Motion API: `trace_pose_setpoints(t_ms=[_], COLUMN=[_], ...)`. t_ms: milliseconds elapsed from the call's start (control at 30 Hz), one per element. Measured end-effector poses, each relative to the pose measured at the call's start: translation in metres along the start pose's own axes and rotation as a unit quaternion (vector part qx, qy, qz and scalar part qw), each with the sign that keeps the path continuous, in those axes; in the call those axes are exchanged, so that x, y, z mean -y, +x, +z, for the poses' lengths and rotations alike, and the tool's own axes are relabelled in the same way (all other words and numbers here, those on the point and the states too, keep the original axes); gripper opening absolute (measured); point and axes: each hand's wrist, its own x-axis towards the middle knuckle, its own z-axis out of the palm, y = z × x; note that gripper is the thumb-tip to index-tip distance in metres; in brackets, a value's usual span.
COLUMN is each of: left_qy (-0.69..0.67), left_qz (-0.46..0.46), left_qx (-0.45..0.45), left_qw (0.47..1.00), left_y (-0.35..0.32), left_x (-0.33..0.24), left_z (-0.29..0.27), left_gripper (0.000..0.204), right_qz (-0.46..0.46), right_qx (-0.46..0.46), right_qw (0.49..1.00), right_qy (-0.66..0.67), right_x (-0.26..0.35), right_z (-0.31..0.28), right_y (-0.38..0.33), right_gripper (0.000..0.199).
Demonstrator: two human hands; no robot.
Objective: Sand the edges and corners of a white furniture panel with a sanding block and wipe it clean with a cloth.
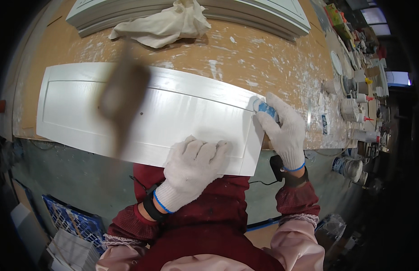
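Over the near edge of the bench [281, 72] juts a white panel [166, 117], perhaps for reach — the left hand [193, 162], half-open and empty, seemingly steadies it; the right hand [287, 131] pinches a blue-and-white piece [266, 109] at its corner.

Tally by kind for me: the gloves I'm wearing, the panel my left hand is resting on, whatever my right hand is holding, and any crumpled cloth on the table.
White gloves: 2
White panel: 1
Held blue-and-white piece: 1
Crumpled cloth: 1
Total: 5
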Motion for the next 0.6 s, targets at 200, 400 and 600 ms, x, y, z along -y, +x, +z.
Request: trace_pose_setpoints(t_ms=[200, 400, 600], left_qy=[0.003, 0.022, 0.018], left_qz=[0.007, 0.013, 0.003], left_qx=[-0.011, -0.038, -0.028], left_qw=[1.000, 0.999, 0.999], left_y=[-0.002, -0.002, -0.001], left_x=[0.001, 0.002, 0.001], left_z=[0.001, 0.008, 0.006], left_gripper=[0.048, 0.044, 0.038], right_qz=[-0.004, 0.002, 0.031], right_qx=[-0.017, -0.009, -0.018], right_qw=[0.999, 1.000, 0.999], right_qy=[-0.027, -0.016, -0.001], right_x=[0.009, 0.002, 0.006], right_z=[-0.006, 0.000, 0.001], right_y=[0.004, -0.002, 0.001], right_gripper=[0.041, 0.043, 0.043])
